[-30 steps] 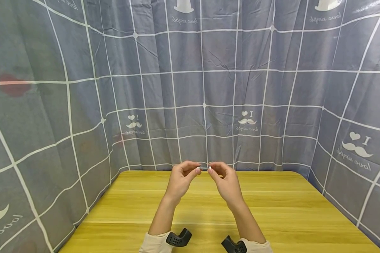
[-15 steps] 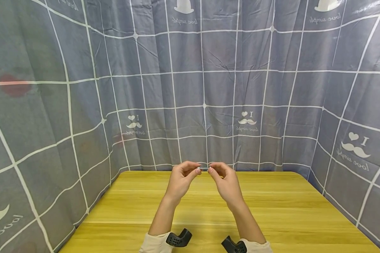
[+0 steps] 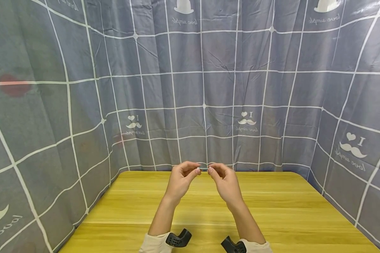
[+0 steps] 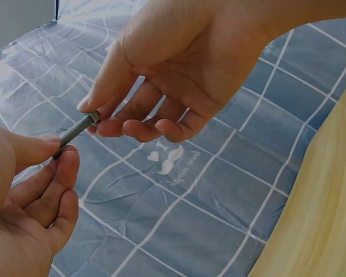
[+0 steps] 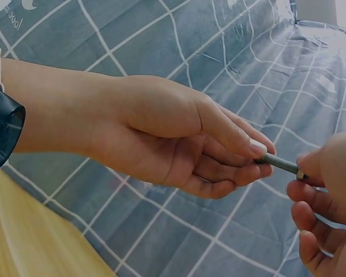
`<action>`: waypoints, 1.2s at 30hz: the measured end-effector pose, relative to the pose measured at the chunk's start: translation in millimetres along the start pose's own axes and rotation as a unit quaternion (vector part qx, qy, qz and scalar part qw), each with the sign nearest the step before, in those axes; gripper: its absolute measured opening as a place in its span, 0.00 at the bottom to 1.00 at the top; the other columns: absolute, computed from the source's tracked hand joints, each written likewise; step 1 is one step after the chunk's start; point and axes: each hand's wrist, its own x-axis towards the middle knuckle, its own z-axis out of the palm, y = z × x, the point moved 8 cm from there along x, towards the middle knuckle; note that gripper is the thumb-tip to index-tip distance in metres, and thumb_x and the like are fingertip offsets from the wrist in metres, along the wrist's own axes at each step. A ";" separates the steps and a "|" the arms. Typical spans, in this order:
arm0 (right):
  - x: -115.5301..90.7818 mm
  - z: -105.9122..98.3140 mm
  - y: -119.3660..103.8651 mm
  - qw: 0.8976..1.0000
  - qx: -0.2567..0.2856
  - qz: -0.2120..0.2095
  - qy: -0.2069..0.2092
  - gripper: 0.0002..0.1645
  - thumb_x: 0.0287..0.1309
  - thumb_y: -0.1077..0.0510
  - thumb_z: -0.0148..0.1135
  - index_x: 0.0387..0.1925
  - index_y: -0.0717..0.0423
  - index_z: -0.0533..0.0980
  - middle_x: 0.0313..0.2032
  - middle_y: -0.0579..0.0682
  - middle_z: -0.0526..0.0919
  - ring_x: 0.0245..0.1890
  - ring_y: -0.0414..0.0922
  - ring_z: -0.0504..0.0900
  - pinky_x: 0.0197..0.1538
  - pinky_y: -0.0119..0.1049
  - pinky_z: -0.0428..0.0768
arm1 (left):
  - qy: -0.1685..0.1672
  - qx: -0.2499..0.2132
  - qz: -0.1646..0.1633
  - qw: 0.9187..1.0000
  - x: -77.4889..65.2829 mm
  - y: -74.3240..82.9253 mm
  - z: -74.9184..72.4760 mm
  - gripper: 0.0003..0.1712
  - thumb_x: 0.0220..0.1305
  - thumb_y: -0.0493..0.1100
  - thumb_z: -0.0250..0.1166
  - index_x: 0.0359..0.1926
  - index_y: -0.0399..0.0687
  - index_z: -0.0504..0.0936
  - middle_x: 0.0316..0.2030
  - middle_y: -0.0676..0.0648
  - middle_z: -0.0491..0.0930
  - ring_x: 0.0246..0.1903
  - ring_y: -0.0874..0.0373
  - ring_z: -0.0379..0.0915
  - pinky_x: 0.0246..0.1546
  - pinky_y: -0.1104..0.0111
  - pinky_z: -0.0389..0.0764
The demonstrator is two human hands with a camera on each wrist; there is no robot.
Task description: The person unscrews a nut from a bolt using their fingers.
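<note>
In the head view both hands meet above the far edge of the table, with a thin metal bolt (image 3: pixel 203 168) held level between them. My left hand (image 3: pixel 178 181) pinches one end of the threaded shaft between thumb and fingers. At the other end, my right hand (image 3: pixel 226 181) has thumb and forefinger at the hexagonal piece. The left wrist view shows the threaded bolt (image 4: pixel 75 131) clearly, its hexagonal end by the right hand's (image 4: pixel 184 63) fingertips. Whether that piece is a head or a nut I cannot tell. Fingertips cover both ends of the bolt (image 5: pixel 282 164) in the right wrist view.
A yellow wood-grain table (image 3: pixel 206 211) lies under the forearms. Grey-blue curtains (image 3: pixel 221 88) with white grid lines hang behind it and on both sides. Black wrist devices (image 3: pixel 178 238) sit at the cuffs of both light sleeves.
Both arms stay in place and the bolt remains between the hands. My right fingertips shift very slightly, and the bright spot at the bolt's right end shows less. The right curtain sways a little.
</note>
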 end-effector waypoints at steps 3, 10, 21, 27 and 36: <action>0.3 -0.2 -0.4 1.000 0.006 -0.007 -0.001 0.10 0.73 0.61 0.63 0.50 0.60 0.83 0.45 0.54 0.85 0.44 0.50 0.81 0.47 0.42 0.76 | 0.002 -0.001 -0.001 1.000 -0.4 0.6 -0.7 0.08 0.70 0.31 0.67 0.48 0.30 0.86 0.41 0.37 0.85 0.42 0.47 0.83 0.48 0.65 0.82; 0.2 1.7 -0.2 1.000 0.010 -0.011 -0.010 0.15 0.71 0.63 0.64 0.57 0.58 0.80 0.52 0.55 0.83 0.49 0.54 0.81 0.52 0.46 0.77 | 0.004 -0.004 0.002 1.000 -0.3 0.4 -1.0 0.09 0.70 0.31 0.67 0.48 0.30 0.86 0.41 0.38 0.85 0.41 0.47 0.83 0.49 0.65 0.81; 0.7 1.3 -1.0 1.000 0.013 -0.010 -0.005 0.12 0.71 0.64 0.64 0.54 0.58 0.81 0.49 0.54 0.84 0.49 0.53 0.81 0.51 0.46 0.76 | 0.005 0.000 0.000 1.000 -0.2 1.1 -1.7 0.08 0.70 0.31 0.66 0.48 0.31 0.86 0.41 0.38 0.85 0.42 0.46 0.83 0.48 0.64 0.82; -0.1 1.6 -0.3 1.000 -0.001 0.001 -0.002 0.15 0.73 0.57 0.64 0.57 0.59 0.81 0.47 0.54 0.84 0.46 0.51 0.80 0.49 0.44 0.76 | 0.004 -0.002 0.005 1.000 -0.1 0.6 -1.4 0.10 0.70 0.31 0.66 0.48 0.28 0.85 0.42 0.37 0.85 0.42 0.47 0.84 0.49 0.64 0.82; -0.8 5.0 -2.9 1.000 0.012 -0.015 -0.017 0.13 0.72 0.62 0.64 0.55 0.56 0.80 0.46 0.54 0.85 0.44 0.52 0.81 0.46 0.45 0.76 | 0.005 -0.003 0.009 1.000 0.5 0.3 -2.1 0.09 0.71 0.31 0.66 0.48 0.29 0.85 0.41 0.37 0.85 0.42 0.47 0.84 0.50 0.64 0.82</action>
